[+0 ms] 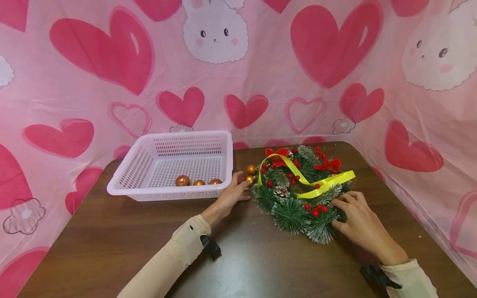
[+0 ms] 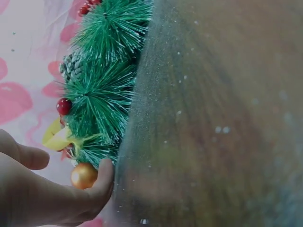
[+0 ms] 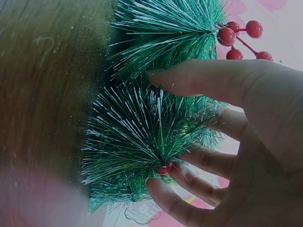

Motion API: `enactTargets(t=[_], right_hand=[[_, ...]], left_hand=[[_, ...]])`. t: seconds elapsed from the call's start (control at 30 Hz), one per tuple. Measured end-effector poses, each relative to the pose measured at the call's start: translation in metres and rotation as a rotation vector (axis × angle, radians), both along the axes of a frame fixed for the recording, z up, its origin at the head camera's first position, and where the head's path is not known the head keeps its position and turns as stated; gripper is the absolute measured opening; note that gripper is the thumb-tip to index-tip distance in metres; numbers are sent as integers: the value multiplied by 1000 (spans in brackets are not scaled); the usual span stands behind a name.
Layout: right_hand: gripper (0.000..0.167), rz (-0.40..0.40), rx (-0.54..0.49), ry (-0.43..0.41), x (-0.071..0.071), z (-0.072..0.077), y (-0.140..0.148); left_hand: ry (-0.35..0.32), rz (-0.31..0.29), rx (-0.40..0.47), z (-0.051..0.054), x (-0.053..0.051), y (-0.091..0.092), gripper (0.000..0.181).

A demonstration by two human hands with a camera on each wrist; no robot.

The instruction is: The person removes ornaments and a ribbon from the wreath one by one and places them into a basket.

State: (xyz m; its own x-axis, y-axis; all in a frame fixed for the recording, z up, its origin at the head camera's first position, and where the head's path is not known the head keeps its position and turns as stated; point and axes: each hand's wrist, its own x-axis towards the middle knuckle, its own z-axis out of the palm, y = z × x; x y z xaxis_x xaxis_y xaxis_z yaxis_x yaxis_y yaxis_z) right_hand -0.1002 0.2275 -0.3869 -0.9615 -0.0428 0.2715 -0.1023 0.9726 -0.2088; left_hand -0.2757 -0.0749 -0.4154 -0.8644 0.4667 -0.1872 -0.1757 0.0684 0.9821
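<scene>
A green Christmas wreath (image 1: pixel 290 215) with red berries, red flowers and pine cones lies on the table. A yellow ribbon (image 1: pixel 333 180) loops across its top. My right hand (image 1: pixel 359 221) holds the wreath's right side; in the right wrist view its thumb (image 3: pixel 180 80) presses into the needles and the fingers curl at the tufts. At the wreath's left edge are two gold balls (image 1: pixel 251 169). My left hand (image 1: pixel 232 194) reaches beside them with loosely bent fingers. A gold ball (image 2: pixel 84 175) shows just beyond its fingers in the left wrist view; whether they touch is unclear.
A white plastic basket (image 1: pixel 126 191) with slotted walls stands on the left, close to my left hand. Several orange-gold balls (image 1: pixel 182 181) lie inside along its near wall. The brown table (image 1: pixel 246 265) ends at a pink heart-patterned cloth (image 1: pixel 257 62) behind and at the sides.
</scene>
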Motion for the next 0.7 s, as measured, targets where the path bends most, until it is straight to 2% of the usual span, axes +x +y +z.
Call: enactTargets(t=[0.1,0.2,0.33,0.5,0.7], right_hand=[[43,5,5,-3,-1,0,1],[43,14,10,3,-1,0,2],[42,23,17,44,0,-4,2],[42,12,12,36,0,-4,1],[42,23,10,53,0,-5,1]], left_hand=[[-40,-17,45,-1,-2,-1,54],[-56,-17,42,-1,-1,-3,49],[-51,4,24,-5,0,-4,43],[-53,24,16,-7,-1,-2,37],[-49,44,49,-7,-1,1,34]])
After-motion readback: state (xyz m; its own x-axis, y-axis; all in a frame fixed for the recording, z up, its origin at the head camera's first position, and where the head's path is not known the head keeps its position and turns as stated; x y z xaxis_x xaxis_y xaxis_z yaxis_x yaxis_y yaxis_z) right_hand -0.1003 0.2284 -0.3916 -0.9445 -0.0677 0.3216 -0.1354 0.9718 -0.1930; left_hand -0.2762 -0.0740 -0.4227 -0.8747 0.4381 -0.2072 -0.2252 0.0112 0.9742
